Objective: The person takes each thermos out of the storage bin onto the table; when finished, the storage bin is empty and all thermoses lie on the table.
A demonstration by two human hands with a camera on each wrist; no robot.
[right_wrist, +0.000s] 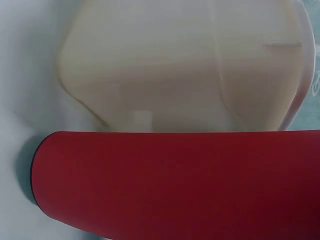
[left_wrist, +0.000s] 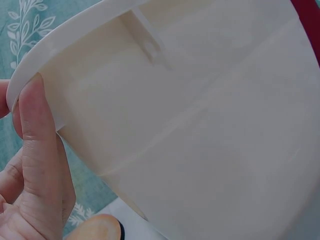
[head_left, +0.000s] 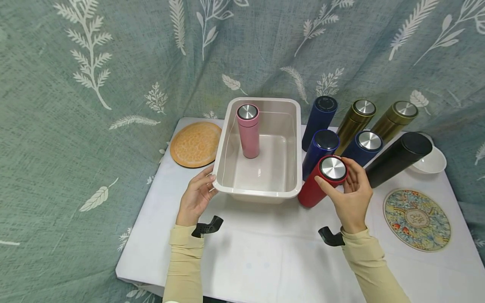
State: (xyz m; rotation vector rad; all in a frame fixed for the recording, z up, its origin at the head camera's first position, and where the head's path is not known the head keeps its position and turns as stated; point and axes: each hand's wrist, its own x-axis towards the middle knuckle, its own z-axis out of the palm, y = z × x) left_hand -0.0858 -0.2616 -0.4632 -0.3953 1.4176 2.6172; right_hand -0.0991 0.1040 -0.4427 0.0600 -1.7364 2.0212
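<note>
In the head view a beige plastic tub (head_left: 265,194) stands mid-table, with a pink thermos bottle (head_left: 250,139) upright inside it, near its left wall. My left hand (head_left: 197,195) pinches the tub's near left rim, thumb and fingers on either side of the lip in the left wrist view (left_wrist: 35,110). With thumb and fingers around its upper end, my right hand (head_left: 350,198) grips a red thermos bottle (head_left: 316,189) beside the tub's near right corner. The red bottle (right_wrist: 175,182) fills the lower right wrist view, where the hand itself is out of sight.
Right of the tub stand blue bottles (head_left: 320,147), gold bottles (head_left: 354,122) and a black bottle (head_left: 395,158). Behind the black one sits a white bowl (head_left: 435,162). A patterned round mat (head_left: 417,235) lies at right, an orange-brown round board (head_left: 195,145) at left. Curtains hang behind.
</note>
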